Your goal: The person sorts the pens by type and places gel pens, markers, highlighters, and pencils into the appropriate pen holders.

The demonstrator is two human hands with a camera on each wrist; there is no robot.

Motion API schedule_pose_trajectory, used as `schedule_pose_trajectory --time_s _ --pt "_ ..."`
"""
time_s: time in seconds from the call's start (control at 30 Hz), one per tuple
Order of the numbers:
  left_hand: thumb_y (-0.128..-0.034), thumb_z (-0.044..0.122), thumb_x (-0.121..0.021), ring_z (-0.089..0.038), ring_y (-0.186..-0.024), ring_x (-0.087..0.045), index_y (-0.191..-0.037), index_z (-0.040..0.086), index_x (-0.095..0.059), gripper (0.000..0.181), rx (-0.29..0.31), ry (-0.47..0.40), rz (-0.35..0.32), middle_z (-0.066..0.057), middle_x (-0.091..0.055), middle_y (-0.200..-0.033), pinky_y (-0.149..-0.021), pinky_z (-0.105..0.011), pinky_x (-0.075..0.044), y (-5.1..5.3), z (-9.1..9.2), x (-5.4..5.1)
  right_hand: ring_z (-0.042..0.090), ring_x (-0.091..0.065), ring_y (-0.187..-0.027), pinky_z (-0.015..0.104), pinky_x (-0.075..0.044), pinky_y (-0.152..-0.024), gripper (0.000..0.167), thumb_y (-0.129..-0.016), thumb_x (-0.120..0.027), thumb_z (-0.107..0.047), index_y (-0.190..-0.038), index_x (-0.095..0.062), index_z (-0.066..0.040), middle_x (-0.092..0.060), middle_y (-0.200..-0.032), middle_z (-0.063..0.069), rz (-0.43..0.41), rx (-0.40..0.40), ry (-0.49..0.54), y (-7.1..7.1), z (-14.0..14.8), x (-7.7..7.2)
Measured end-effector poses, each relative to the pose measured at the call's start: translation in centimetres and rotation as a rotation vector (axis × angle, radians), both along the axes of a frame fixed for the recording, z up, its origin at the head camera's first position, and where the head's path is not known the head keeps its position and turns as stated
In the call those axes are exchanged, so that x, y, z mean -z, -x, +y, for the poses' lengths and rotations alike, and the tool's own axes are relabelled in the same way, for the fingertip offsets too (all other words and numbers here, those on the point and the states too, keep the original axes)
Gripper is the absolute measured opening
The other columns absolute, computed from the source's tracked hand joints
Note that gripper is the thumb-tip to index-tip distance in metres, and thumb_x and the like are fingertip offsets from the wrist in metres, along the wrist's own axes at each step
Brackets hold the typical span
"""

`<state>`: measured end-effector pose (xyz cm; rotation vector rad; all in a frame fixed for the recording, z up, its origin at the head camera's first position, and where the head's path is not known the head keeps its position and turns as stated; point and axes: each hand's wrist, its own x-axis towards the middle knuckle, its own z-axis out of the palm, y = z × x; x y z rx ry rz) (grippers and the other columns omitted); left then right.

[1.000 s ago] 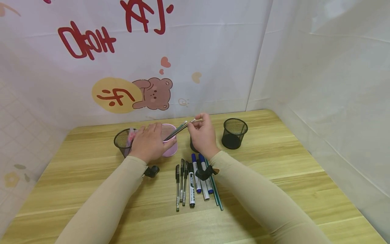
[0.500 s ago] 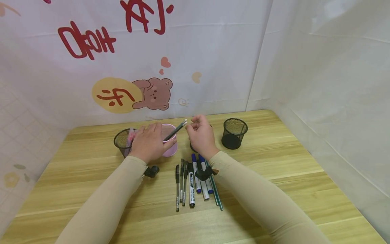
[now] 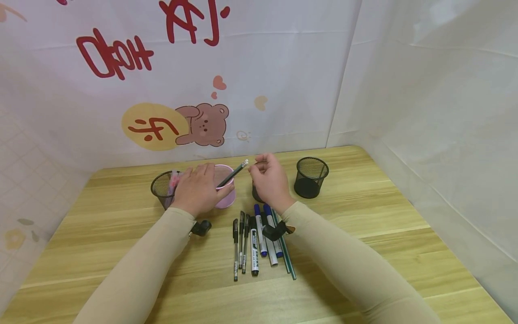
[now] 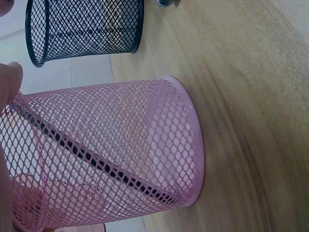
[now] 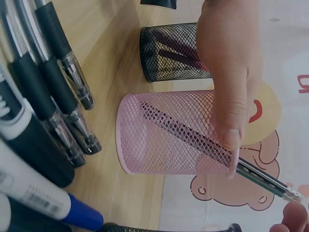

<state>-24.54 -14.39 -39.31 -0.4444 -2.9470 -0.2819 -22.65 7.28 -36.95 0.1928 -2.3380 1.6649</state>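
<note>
At the pink mesh cup point(image 3: 226, 202), the left hand point(image 3: 197, 189) holds on; the right hand point(image 3: 270, 177), fingers loosely curled, looks unladen. Pencils point(image 3: 232, 174) lean inside, ends jutting beside those fingers: one careless nudge could flip them out.

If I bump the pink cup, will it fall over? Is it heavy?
The pink cup is probably light, since its sides are mesh full of holes. On its own, it might tip towards the side where the pencils lean out over the rim. The left hand on it would likely steady it against a bump.
</note>
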Motion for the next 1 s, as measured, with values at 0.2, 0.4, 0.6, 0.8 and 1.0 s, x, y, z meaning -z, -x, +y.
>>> schedule_pose_trajectory --time_s 0.2,0.4,0.6,0.8,1.0 --pt "-0.0962 0.075 -0.052 -0.039 -0.142 -0.050 -0.149 0.002 -0.046 0.091 -0.001 -0.006 0.004 -0.019 -0.057 -0.146 -0.125 -0.061 -0.029 0.0 0.0 0.0 0.026 -0.072 -0.082 0.025 -0.055 -0.066 0.025 -0.101 -0.063 -0.012 -0.125 -0.064 -0.004 -0.079 -0.101 0.014 0.014 -0.009 -0.045 -0.2 1.2 -0.2" --pt "-0.0939 0.085 -0.042 -0.038 -0.143 -0.050 -0.149 0.003 -0.046 0.099 0.001 -0.001 0.004 -0.018 -0.057 -0.147 -0.125 -0.061 -0.029 -0.1 -0.1 0.0 0.023 -0.071 -0.086 0.029 -0.054 -0.066 0.029 -0.102 -0.061 -0.016 -0.129 -0.068 -0.006 -0.078 -0.100 0.010 0.023 -0.035 -0.136 -0.9 2.7 -0.5" --pt "-0.0903 0.092 -0.031 -0.038 -0.144 -0.049 -0.151 0.003 -0.045 0.108 -0.003 -0.001 -0.006 -0.018 -0.056 -0.149 -0.126 -0.061 -0.027 -0.1 -0.1 0.0 0.020 -0.063 -0.070 0.030 -0.048 -0.058 0.028 -0.102 -0.061 -0.017 -0.126 -0.069 -0.006 -0.071 -0.086 0.006 0.002 -0.074 -0.200 -1.4 4.1 -0.6" --pt "-0.0911 0.091 -0.032 -0.038 -0.146 -0.047 -0.152 0.003 -0.044 0.108 -0.004 0.003 -0.016 -0.019 -0.055 -0.151 -0.127 -0.062 -0.026 -0.1 -0.1 0.0 0.019 -0.059 -0.072 0.033 -0.049 -0.066 0.028 -0.103 -0.062 -0.021 -0.126 -0.070 -0.008 -0.068 -0.086 0.002 -0.054 -0.126 -0.319 -1.8 5.2 -0.5" --pt "-0.0933 0.087 -0.039 -0.038 -0.146 -0.047 -0.152 0.003 -0.043 0.102 -0.003 -0.001 -0.017 -0.018 -0.054 -0.152 -0.127 -0.062 -0.026 -0.1 -0.1 0.0 0.016 -0.062 -0.073 0.033 -0.051 -0.067 0.029 -0.104 -0.063 -0.024 -0.127 -0.071 -0.009 -0.076 -0.094 0.004 -0.114 -0.203 -0.437 -2.3 6.1 -0.4"
